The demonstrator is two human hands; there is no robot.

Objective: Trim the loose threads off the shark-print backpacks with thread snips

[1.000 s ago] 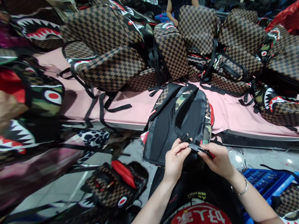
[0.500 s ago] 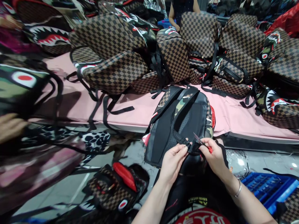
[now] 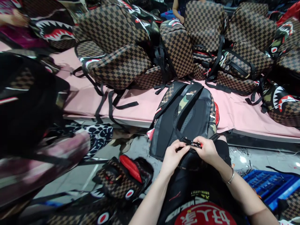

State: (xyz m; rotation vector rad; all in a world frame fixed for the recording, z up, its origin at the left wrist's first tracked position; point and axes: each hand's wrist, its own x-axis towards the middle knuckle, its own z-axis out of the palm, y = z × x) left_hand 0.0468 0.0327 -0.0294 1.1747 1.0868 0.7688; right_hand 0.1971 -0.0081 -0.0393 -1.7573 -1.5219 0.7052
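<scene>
A black-backed backpack (image 3: 161, 134) with camouflage and checkered trim leans on the pink table edge, its straps facing me. At its lower end my left hand (image 3: 177, 151) pinches the end of a black strap (image 3: 181, 125). Close beside it, my right hand (image 3: 203, 149) grips a small tool with red on its handle, which looks like thread snips (image 3: 192, 143). The blades point left and lie against the strap by my left fingertips.
Several checkered backpacks (image 3: 119, 67) line the pink table (image 3: 234, 109). At the left a person in a patterned garment (image 3: 70, 147) has a dark backpack (image 3: 28, 100). More bags (image 3: 117, 184) lie on the floor at lower left; a blue crate (image 3: 269, 184) stands at lower right.
My right hand has moved left and the tool now lies level near my left fingers. The neighbour's bag has swung round, showing a dark side. The whole view has shifted slightly.
</scene>
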